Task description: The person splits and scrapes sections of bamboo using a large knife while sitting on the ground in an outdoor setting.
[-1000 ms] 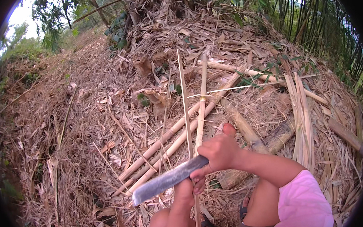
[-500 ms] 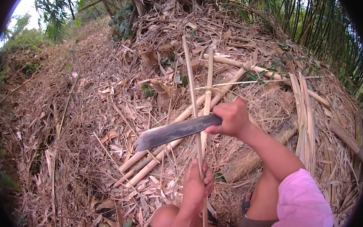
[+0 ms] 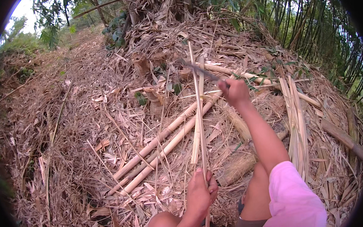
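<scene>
Above leaf-strewn ground (image 3: 83, 136), the left hand (image 3: 199, 193) grasps a pale strip (image 3: 199, 112) stretching lengthwise away from its fingers (image 3: 212, 187), while the right hand (image 3: 235, 93), nearer the far tip (image 3: 190, 46), clenches a knife (image 3: 213, 75) slanted across it.

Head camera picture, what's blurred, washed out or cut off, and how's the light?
In the head view, the knife blade in the right hand looks slightly smeared, perhaps from motion; at the head view's upper left, the sky is washed out, with blue fringing; the head view's corners are black, typical of fisheye; across the head view, light on the leaf litter looks soft.
</scene>
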Demonstrator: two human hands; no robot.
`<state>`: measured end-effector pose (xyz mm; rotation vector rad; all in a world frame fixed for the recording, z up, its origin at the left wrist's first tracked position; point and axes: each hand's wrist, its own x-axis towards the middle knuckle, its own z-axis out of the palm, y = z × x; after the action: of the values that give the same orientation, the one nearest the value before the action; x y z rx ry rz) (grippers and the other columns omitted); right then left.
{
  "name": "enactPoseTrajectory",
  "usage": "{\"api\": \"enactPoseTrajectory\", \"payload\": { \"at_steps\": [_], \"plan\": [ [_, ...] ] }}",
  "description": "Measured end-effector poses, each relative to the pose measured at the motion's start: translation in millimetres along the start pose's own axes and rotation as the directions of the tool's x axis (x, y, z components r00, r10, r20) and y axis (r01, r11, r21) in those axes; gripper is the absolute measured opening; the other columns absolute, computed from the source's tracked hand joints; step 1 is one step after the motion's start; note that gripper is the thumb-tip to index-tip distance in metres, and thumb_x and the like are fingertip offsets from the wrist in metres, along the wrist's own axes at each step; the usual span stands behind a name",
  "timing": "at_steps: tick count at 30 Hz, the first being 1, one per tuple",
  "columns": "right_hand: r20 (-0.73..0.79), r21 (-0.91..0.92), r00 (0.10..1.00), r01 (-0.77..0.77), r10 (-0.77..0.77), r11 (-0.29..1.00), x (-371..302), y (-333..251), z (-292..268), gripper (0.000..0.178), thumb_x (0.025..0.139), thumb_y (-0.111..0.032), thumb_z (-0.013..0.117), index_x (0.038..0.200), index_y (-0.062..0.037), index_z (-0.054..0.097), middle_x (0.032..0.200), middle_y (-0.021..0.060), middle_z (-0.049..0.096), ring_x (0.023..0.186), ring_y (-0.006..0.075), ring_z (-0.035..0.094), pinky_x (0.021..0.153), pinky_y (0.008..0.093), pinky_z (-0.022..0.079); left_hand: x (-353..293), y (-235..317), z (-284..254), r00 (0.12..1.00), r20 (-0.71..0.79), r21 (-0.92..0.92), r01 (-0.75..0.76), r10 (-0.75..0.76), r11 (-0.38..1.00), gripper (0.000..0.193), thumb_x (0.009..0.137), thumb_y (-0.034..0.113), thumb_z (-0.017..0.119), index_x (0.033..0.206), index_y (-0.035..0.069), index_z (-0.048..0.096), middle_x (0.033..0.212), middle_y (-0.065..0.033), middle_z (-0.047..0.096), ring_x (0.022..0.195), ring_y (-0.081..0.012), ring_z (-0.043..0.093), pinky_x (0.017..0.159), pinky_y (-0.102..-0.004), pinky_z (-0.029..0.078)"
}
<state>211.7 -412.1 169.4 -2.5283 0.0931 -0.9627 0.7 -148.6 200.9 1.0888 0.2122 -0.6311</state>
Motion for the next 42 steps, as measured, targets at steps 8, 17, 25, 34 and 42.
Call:
{"api": "enactPoseTrajectory", "payload": {
  "at_steps": [8, 17, 25, 34, 42],
  "plan": [
    [0.080, 0.028, 0.995, 0.064, -0.066, 0.998, -15, -23, -22, 0.076, 0.088, -0.079, 0.038, 0.064, -0.0101, 0.060, 0.053, 0.0088, 0.056, 0.052, 0.0274, 0.061, 0.049, 0.0414, 0.046, -4, -3, 2, 1.000, -0.024, 0.021, 0.014, -0.014, 1.000, 0.035, 0.106, 0.035, 0.022, 0.087, 0.010, 0.037, 0.057, -0.0012, 0.033, 0.039, -0.0107, 0.025, 0.036, -0.0273, 0.021],
    [-0.021, 0.168, 0.997, -0.075, 0.080, 0.983, 29, -5, -28, 0.084, 0.090, -0.079, 0.032, 0.061, -0.0051, 0.059, 0.052, 0.0108, 0.054, 0.056, 0.0320, 0.061, 0.054, 0.0427, 0.048, -12, -13, 20, 1.000, -0.021, 0.152, -0.002, 0.005, 0.988, 0.039, 0.106, 0.037, 0.023, 0.085, 0.010, 0.040, 0.056, -0.0003, 0.036, 0.044, -0.0105, 0.030, 0.039, -0.0265, 0.025],
    [-0.204, -0.017, 0.920, 0.337, -0.334, 0.941, -16, -26, -22, 0.080, 0.088, -0.080, 0.036, 0.059, -0.0080, 0.057, 0.050, 0.0075, 0.051, 0.052, 0.0285, 0.061, 0.044, 0.0399, 0.044, -6, -12, 17, 0.998, -0.009, 0.072, 0.056, -0.055, 0.996, 0.036, 0.105, 0.037, 0.022, 0.085, 0.011, 0.037, 0.057, -0.0013, 0.033, 0.039, -0.0115, 0.026, 0.036, -0.0279, 0.022],
    [-0.012, 0.039, 0.965, -0.263, 0.264, 0.964, -7, 5, -45, 0.071, 0.094, -0.069, 0.039, 0.074, -0.0069, 0.067, 0.061, 0.0159, 0.060, 0.063, 0.0363, 0.064, 0.058, 0.0468, 0.049, 9, -41, 31, 0.999, -0.053, 0.159, 0.009, -0.001, 0.987, 0.036, 0.105, 0.036, 0.025, 0.088, 0.009, 0.042, 0.055, -0.0020, 0.039, 0.038, -0.0124, 0.032, 0.035, -0.0282, 0.025],
    [0.082, 0.196, 0.760, -0.646, 0.644, 0.738, 18, 47, -41, 0.079, 0.092, -0.072, 0.040, 0.068, -0.0004, 0.063, 0.064, 0.0190, 0.063, 0.061, 0.0353, 0.065, 0.054, 0.0414, 0.051, 40, -103, -1, 0.940, 0.088, 0.514, -0.327, 0.331, 0.793, 0.038, 0.105, 0.040, 0.028, 0.082, 0.015, 0.045, 0.054, 0.0027, 0.036, 0.040, -0.0097, 0.033, 0.037, -0.0251, 0.025]
  ]
}}
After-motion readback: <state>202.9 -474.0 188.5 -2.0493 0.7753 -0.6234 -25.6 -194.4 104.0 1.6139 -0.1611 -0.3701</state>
